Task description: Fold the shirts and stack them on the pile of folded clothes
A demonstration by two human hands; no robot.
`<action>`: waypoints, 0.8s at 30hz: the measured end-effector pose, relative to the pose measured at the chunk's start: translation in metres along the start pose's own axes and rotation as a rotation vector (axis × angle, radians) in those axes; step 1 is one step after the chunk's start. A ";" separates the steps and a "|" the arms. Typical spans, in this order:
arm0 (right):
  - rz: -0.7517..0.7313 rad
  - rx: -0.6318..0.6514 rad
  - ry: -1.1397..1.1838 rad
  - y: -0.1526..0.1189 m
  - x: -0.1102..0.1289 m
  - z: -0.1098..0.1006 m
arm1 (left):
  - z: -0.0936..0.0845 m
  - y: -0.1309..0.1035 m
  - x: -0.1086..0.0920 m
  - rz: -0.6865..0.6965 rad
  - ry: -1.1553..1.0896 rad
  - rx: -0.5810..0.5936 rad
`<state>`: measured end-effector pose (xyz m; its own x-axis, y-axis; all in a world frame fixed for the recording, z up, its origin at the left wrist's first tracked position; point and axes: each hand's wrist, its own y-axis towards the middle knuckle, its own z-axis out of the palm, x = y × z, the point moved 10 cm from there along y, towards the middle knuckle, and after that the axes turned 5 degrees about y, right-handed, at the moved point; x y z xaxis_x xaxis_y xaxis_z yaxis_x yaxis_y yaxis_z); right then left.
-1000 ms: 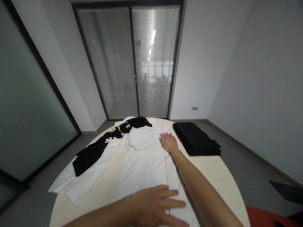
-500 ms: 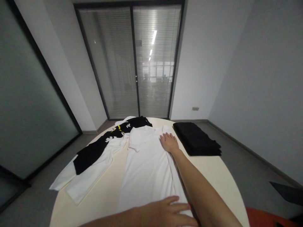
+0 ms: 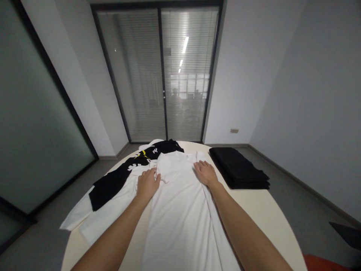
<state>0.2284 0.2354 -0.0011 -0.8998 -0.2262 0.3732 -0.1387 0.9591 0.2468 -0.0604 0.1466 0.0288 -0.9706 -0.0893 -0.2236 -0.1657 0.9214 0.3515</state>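
A white T-shirt (image 3: 179, 218) lies lengthwise on the table, its side folded along the right and some wrinkles across its front. My right hand (image 3: 205, 173) rests on the upper right part of the shirt, fingers stretched out over the cloth. At the shirt's upper left, beside the sleeve (image 3: 166, 173), is my left hand (image 3: 147, 183). Its thumb stands apart from the fingers, whose tips are partly hidden at the sleeve's edge. No cloth is seen gripped in either hand.
Left of the shirt lie a black garment (image 3: 113, 186) with white and yellow prints and white garments (image 3: 105, 216), spread loosely. A folded stack of black cloth (image 3: 237, 167) sits at the right of the round cream table (image 3: 262, 222). Something red (image 3: 321, 263) shows at the lower right.
My left hand has moved from the near part of the shirt up to its left sleeve. My right hand stays at the upper right; wrinkles now run down the cloth.
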 end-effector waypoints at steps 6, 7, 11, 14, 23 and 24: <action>0.035 -0.011 -0.062 0.010 0.017 -0.009 | 0.012 0.003 0.007 -0.026 -0.075 0.010; 0.035 -0.023 -0.069 0.014 0.025 -0.012 | 0.013 0.003 0.007 -0.026 -0.090 0.012; -0.065 -0.019 0.030 0.036 0.083 -0.010 | 0.013 0.005 0.007 -0.020 -0.127 0.015; -0.105 0.038 0.093 0.052 0.128 0.008 | 0.011 0.005 0.008 -0.028 -0.125 0.006; -0.032 0.102 0.265 0.088 0.173 0.060 | 0.008 0.004 0.013 -0.067 -0.164 0.005; -0.026 0.112 0.287 0.091 0.173 0.063 | 0.008 0.004 0.013 -0.074 -0.165 0.004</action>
<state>0.0338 0.2940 0.0293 -0.7437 -0.2747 0.6095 -0.2194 0.9615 0.1656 -0.0725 0.1521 0.0200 -0.9141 -0.0940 -0.3946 -0.2345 0.9162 0.3249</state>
